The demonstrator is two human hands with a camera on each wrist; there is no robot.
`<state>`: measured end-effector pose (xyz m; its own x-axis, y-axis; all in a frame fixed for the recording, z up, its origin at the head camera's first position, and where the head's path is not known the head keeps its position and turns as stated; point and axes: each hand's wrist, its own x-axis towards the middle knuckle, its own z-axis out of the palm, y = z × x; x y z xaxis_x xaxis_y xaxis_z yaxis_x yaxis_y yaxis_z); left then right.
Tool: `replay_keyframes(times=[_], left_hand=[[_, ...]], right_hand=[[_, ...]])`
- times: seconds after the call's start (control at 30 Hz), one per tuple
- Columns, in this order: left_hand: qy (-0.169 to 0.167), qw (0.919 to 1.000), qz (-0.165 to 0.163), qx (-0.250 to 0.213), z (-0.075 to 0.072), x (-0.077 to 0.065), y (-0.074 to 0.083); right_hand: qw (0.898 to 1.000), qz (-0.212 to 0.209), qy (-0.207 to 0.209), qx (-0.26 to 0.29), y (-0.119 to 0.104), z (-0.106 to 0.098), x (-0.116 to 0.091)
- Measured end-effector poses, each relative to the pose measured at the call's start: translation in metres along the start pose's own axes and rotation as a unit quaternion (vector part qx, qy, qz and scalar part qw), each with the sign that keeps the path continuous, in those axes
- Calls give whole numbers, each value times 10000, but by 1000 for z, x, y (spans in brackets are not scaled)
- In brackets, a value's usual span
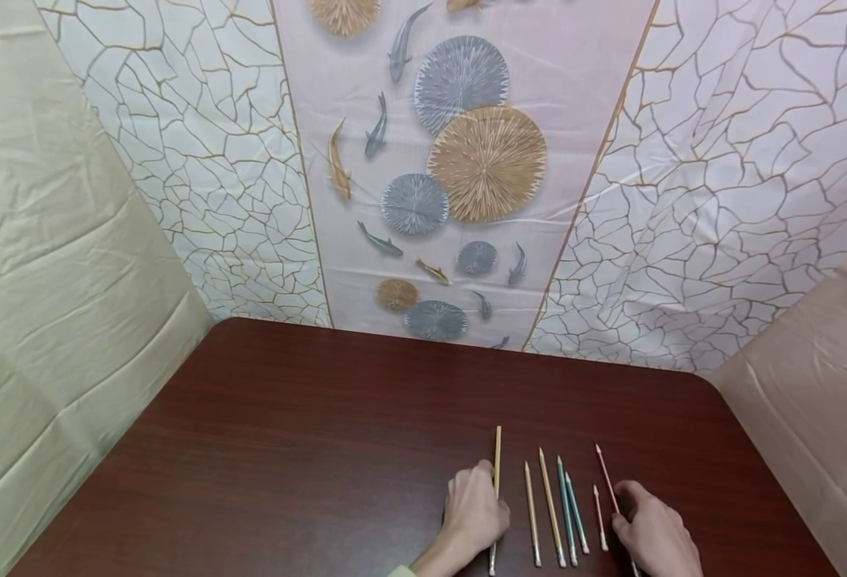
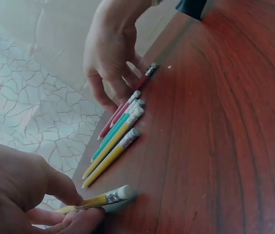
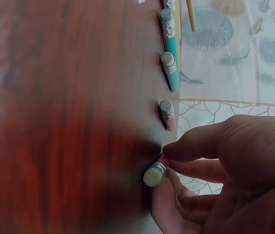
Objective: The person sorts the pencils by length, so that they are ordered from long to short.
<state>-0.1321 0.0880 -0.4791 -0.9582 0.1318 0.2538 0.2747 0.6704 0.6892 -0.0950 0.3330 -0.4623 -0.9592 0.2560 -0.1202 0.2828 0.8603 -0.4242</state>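
Observation:
My left hand pinches a long yellow pencil between thumb and fingers; its white eraser end points out of the grip in the left wrist view. At the right, my right hand pinches a longer red pencil, whose eraser shows beside the fingertips in the right wrist view. Between the hands lie two more yellow pencils, two teal pencils of unequal length and a short pink pencil. They lie roughly side by side, with their erasers toward me.
The dark red-brown table extends far to the left of the pencils. Behind it hangs a patterned cloth with fish and round shapes. Plain pale cloth flanks the left side, and similar cloth the right.

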Motion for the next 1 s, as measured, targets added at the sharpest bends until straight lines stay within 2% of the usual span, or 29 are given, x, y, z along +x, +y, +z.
replay_keyframes(times=[0.1,0.37,0.53,0.63,0.8,1.0], left_hand=[[-11,9998,-30,-185,-3,0,-3],[-137,9988,-123,-462,-16,0,-9],[-103,9977,-54,-670,-29,1,-16],[-41,9976,-58,-691,-36,1,-20],[-46,9973,-119,-716,-48,1,-25],[20,9971,-88,-755,-61,0,-32]], right_hand=[[9998,129,-115,-18,1,-1,-1],[9994,297,-114,94,4,-4,-1],[9992,-117,233,299,-2,-9,-6],[9972,-328,289,605,-11,-11,-11],[9901,-444,280,1301,-28,-12,-19],[9842,-479,299,1678,-45,-10,-22]])
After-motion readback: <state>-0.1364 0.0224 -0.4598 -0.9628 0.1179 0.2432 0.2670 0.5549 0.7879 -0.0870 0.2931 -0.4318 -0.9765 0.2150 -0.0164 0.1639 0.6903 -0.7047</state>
